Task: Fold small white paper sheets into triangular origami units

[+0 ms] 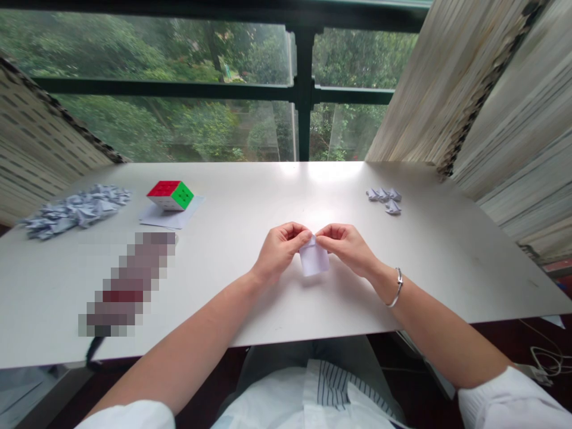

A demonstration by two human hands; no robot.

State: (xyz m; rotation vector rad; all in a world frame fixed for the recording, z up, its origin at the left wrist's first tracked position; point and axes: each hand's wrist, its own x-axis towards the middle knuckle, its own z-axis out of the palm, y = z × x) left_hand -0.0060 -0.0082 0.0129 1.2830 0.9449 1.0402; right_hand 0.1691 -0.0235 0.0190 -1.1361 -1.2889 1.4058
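Note:
A small piece of white paper (314, 261) hangs from my fingertips just above the table, its top edge seeming folded over. My left hand (282, 247) pinches its upper left corner between thumb and forefinger. On the other side, my right hand (346, 246) pinches the upper right corner the same way, and the two thumbs nearly meet. Small folded paper pieces (383, 195) lie in a little group beyond my right hand. Further left, a heap of folded papers (78, 210) rests on the table.
The white table (250, 196) reaches to the window. A puzzle cube (171, 195) weighs down some paper sheets (147, 217) at the left. Nearer me lies a blurred-out long object (131, 283) with a black strap (92, 353) over the front edge. Curtains (404, 89) hang on both sides.

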